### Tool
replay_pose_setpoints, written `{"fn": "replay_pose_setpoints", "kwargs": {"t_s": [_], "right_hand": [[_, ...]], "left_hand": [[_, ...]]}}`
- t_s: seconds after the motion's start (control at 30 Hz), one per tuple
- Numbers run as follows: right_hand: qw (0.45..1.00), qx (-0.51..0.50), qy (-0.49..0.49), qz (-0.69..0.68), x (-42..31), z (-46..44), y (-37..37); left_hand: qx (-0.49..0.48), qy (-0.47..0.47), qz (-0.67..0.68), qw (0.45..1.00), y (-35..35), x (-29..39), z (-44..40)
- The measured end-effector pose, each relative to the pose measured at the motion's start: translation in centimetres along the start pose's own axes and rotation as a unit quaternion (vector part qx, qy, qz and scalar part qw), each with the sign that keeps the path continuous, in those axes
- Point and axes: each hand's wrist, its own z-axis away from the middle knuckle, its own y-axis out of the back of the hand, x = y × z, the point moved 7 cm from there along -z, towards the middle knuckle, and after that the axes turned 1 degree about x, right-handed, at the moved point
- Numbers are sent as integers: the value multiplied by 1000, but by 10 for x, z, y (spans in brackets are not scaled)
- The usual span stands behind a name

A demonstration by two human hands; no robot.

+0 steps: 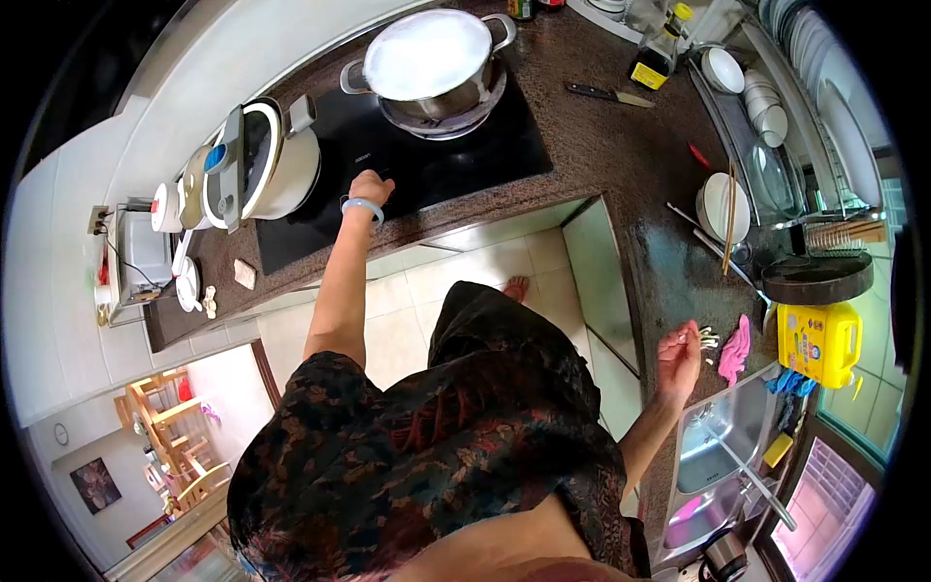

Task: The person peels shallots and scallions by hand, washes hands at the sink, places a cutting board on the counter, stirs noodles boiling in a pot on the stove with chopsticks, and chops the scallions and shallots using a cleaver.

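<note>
Clearly, the left hand (372, 188) is at the front edge of the black cooktop (495, 160), with a pale bangle (363, 206) around its wrist. Its fingers are curled, the palm side is hidden, and I cannot tell whether the grip holds anything or whether the fingertips touch the glass. The right hand (677, 359) is over the dark table (669, 238), well to the right of the cooktop and nearer the person than it. Its fingers are partly bent beside some small pale pieces (709, 339); whether the grip is closed on one of them cannot be told. A pink cloth (735, 349) lies just past those pieces, farther from the cooktop.

On the cooktop's right rear part stands a two-handled metal pot (441, 92), its top showing bright white. At the cooktop's left end sits a cream pot (296, 175), with a lid tilted up against it. A small pale block (244, 274) lies on the table just left of the cooktop's front corner.

To the right of the cooktop, near its back, lies a knife (606, 94). Farther right of it are a red chili (697, 153) and a white bowl (722, 206) with chopsticks (729, 223) across it; a yellow jug (815, 344) stands beyond, well apart from the cooktop.
</note>
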Motion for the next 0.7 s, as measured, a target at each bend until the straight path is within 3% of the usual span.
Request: {"fn": "replay_pose_setpoints", "kwargs": {"t_s": [0.33, 0.47, 0.5, 0.53, 0.6, 0.7], "right_hand": [[1000, 10, 17, -7, -5, 15, 18], [999, 14, 38, 28, -14, 29, 13], [998, 34, 52, 18, -17, 37, 15], [996, 60, 66, 25, -22, 45, 22], [991, 100, 80, 31, -23, 57, 25], [989, 109, 96, -24, -25, 79, 35]], "left_hand": [[38, -59, -88, 994, 6, 5, 12], [38, -25, -110, 993, 21, 15, 29], [80, -48, -181, 979, 22, 23, 38], [55, -61, -184, 979, 37, 52, 60], [119, -85, -192, 970, 27, 78, 75], [116, -310, -26, 943, -1, 150, 125]]}}
